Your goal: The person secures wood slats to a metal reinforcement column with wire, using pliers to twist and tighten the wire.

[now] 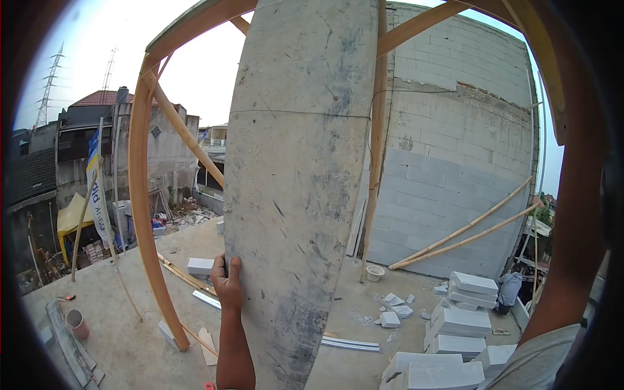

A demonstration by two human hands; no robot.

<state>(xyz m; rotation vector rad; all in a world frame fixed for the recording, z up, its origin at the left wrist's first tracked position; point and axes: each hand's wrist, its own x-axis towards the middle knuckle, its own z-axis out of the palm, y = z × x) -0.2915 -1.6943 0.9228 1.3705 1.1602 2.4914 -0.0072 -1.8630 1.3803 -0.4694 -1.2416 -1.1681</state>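
A tall, cement-stained plywood board (pixel 292 182) stands upright in front of me, with a thin wire across its upper part. My left hand (pixel 227 279) grips its lower left edge, the thumb on the near face and other fingers partly hidden behind the edge. My right arm (pixel 575 208) reaches up along the right side, and its hand is beyond the view. Close around the board is a frame of wooden posts and beams (pixel 143 195).
Pale blocks (pixel 461 325) are stacked at lower right, with broken pieces (pixel 393 312) beside them. Bamboo poles (pixel 468 224) lean on the block wall (pixel 448 156). A bucket (pixel 375 272) stands near its foot. A reddish-brown container (pixel 77 324) and planks (pixel 65 344) are at lower left.
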